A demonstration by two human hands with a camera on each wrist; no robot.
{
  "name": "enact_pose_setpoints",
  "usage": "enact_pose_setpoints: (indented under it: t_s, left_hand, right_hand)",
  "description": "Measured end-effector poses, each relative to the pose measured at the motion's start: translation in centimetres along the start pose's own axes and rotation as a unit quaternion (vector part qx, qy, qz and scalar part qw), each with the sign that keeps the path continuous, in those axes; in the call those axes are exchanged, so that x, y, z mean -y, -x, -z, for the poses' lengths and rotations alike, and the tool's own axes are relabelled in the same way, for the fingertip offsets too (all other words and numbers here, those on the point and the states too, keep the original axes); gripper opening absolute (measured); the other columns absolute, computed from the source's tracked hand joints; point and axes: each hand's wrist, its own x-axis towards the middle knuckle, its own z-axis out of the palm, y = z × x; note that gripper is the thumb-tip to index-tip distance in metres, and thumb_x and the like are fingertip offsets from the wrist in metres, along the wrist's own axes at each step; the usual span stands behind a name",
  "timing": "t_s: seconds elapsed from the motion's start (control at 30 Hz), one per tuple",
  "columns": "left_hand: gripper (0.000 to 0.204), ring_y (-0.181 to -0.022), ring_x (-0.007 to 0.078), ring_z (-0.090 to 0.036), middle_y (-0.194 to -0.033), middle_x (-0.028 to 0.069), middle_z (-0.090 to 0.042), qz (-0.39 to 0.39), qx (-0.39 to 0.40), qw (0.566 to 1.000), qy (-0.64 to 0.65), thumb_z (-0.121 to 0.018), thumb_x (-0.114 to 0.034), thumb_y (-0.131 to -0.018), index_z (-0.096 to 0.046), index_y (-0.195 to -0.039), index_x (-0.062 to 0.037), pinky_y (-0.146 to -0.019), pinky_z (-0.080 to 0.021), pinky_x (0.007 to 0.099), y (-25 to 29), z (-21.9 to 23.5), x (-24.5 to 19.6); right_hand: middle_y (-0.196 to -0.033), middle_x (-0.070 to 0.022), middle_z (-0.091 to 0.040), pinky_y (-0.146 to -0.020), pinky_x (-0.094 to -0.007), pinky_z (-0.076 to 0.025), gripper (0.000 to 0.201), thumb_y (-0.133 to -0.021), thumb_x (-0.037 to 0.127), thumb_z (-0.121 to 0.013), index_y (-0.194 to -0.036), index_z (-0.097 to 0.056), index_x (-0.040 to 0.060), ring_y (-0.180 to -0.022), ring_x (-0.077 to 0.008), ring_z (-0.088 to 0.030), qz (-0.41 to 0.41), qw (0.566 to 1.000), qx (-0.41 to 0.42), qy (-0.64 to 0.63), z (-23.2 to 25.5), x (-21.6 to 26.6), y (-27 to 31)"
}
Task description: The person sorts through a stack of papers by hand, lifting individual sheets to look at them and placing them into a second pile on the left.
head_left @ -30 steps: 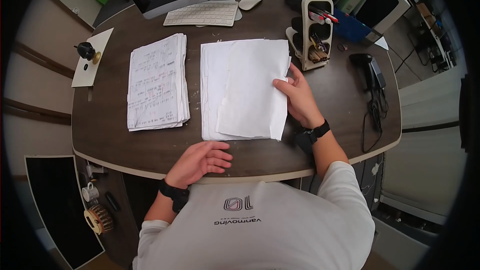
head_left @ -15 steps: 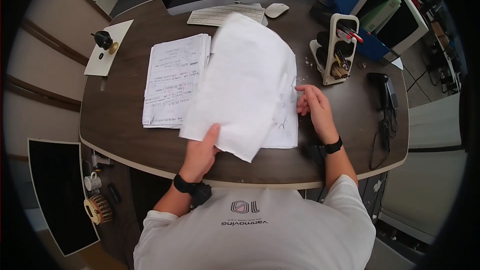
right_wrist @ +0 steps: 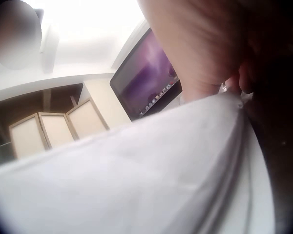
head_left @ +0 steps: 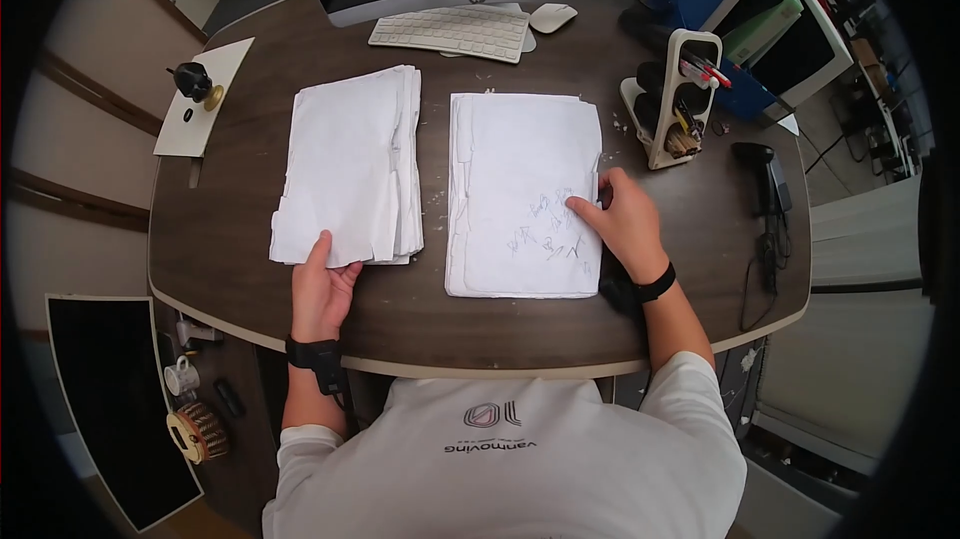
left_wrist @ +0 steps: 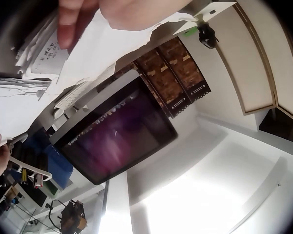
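Blank side up, a white sheet of paper [head_left: 338,164] lies over the left paper stack [head_left: 408,194]. My left hand [head_left: 323,294] pinches its near edge, thumb on top and fingers underneath; the left wrist view shows the sheet [left_wrist: 100,51] running out from under the hand. To the right, the right paper stack [head_left: 520,154] has handwriting on the lower part of its top sheet. At this stack's right edge, my right hand [head_left: 630,224] has its thumb on the top sheet and its fingers curled by the side. Close up in the right wrist view are layered paper edges [right_wrist: 229,180].
A keyboard [head_left: 450,32], a mouse [head_left: 553,17] and a monitor stand behind the stacks. At the right are a pen holder [head_left: 680,99] and a black corded device [head_left: 765,189]. A white board with a black object [head_left: 190,82] is at the far left.
The left hand took the blank sheet from the right stack and carried it left onto the left stack, covering its writing. The right hand let go, then returned to the right stack's edge.
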Motion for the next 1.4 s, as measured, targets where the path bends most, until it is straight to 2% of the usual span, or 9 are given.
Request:
enact_pose_setpoints:
  t_s: [0.23, 0.4, 0.57, 0.7, 0.87, 1.0, 1.23, 1.37, 1.4]
  left_hand:
    - [0.033, -0.088, 0.0196, -0.073, -0.111, 0.0094, -0.071, 0.009, 0.005, 1.000, -0.008, -0.062, -0.028, -0.105, -0.058, -0.128, -0.0044, -0.064, -0.062, 0.0295, 0.1, -0.3, -0.4]
    - [0.046, -0.074, 0.0206, -0.075, -0.091, 0.0135, -0.076, 0.128, 0.029, 0.991, -0.036, -0.055, -0.046, -0.106, -0.064, -0.116, -0.0022, -0.059, -0.061, 0.0282, 1.8, 2.0, 0.4]
    - [0.043, -0.076, 0.0243, -0.076, -0.094, 0.0188, -0.075, 0.180, 0.220, 0.941, -0.182, -0.046, -0.035, -0.111, -0.065, -0.109, 0.0039, -0.058, -0.063, 0.0309, 5.9, -0.6, 2.7]
    - [0.043, -0.087, 0.0243, -0.075, -0.106, 0.0195, -0.073, 0.218, 0.340, 0.883, -0.240, -0.044, -0.033, -0.112, -0.062, -0.121, 0.0055, -0.070, -0.063, 0.0331, 6.7, -5.2, 4.1]
    - [0.051, -0.115, 0.0274, -0.069, -0.131, 0.0207, -0.065, 0.290, 0.430, 0.836, -0.178, -0.039, -0.036, -0.113, -0.050, -0.141, 0.0052, -0.088, -0.060, 0.0375, 7.0, -9.9, 6.9]
    - [0.046, -0.114, 0.0246, -0.069, -0.129, 0.0188, -0.066, 0.343, 0.352, 0.871, -0.018, -0.042, -0.034, -0.113, -0.051, -0.141, 0.0013, -0.089, -0.060, 0.0340, 7.1, -12.3, 9.0]
    - [0.039, -0.098, 0.0207, -0.073, -0.122, 0.0152, -0.070, 0.174, 0.309, 0.934, -0.034, -0.054, -0.025, -0.109, -0.055, -0.135, 0.0030, -0.081, -0.062, 0.0317, 6.6, -11.8, 9.5]
    - [0.034, -0.087, 0.0211, -0.074, -0.112, 0.0148, -0.072, 0.002, 0.290, 0.947, -0.134, -0.054, -0.020, -0.108, -0.059, -0.129, 0.0064, -0.070, -0.064, 0.0325, 5.8, -8.7, 7.5]
    - [0.033, -0.086, 0.0206, -0.074, -0.111, 0.0149, -0.072, -0.005, 0.254, 0.962, -0.099, -0.054, -0.020, -0.108, -0.059, -0.128, 0.0063, -0.070, -0.064, 0.0320, 5.9, -7.8, 6.5]
  right_hand:
    - [-0.077, -0.0095, -0.066, -0.062, -0.0384, -0.051, 0.036, -0.083, 0.032, -0.083, -0.096, -0.064, 0.0041, -0.068, -0.0257, -0.065, -0.020, 0.996, -0.021, -0.085, -0.3, -0.8, 1.1]
    - [-0.075, -0.0127, -0.067, -0.062, -0.0390, -0.050, 0.028, -0.088, 0.027, -0.078, -0.095, -0.068, 0.0014, -0.066, -0.0265, -0.064, -0.048, 0.988, -0.019, -0.149, 0.1, -1.4, 1.1]
    - [-0.073, -0.0204, -0.063, -0.061, -0.0380, -0.049, 0.022, -0.094, 0.020, -0.071, -0.099, -0.069, -0.0009, -0.063, -0.0268, -0.063, 0.082, 0.987, -0.116, -0.076, 0.0, -2.5, 0.9]
    - [-0.081, -0.0151, -0.068, -0.063, -0.0333, -0.049, 0.020, -0.098, 0.018, -0.068, -0.104, -0.069, -0.0014, -0.070, -0.0182, -0.065, -0.031, 0.982, -0.078, -0.172, 0.9, -1.5, 1.1]
    - [-0.106, -0.0027, -0.071, -0.079, -0.0261, -0.053, 0.023, -0.105, 0.014, -0.061, -0.121, -0.062, -0.0017, -0.090, -0.0074, -0.064, -0.073, 0.789, -0.022, -0.610, -0.3, -2.0, 0.7]
    - [-0.109, -0.0049, -0.070, -0.087, -0.0248, -0.052, 0.023, -0.105, 0.014, -0.060, -0.123, -0.060, -0.0008, -0.096, -0.0079, -0.064, -0.079, 0.747, -0.003, -0.660, -0.8, -1.2, 0.9]
    - [-0.104, 0.0002, -0.069, -0.076, -0.0210, -0.047, 0.024, -0.108, 0.023, -0.055, -0.117, -0.060, 0.0015, -0.088, -0.0041, -0.059, 0.009, 0.818, 0.007, -0.575, -1.0, -2.0, 1.6]
    - [-0.088, 0.0000, -0.066, -0.066, -0.0212, -0.043, 0.031, -0.110, 0.030, -0.050, -0.115, -0.062, 0.0018, -0.072, -0.0056, -0.054, 0.029, 0.804, 0.031, -0.593, 0.1, -1.5, 1.9]
    - [-0.083, -0.0017, -0.066, -0.064, -0.0234, -0.044, 0.032, -0.106, 0.031, -0.058, -0.116, -0.064, 0.0012, -0.069, -0.0081, -0.054, 0.004, 0.848, 0.015, -0.530, 0.3, -1.2, 1.8]
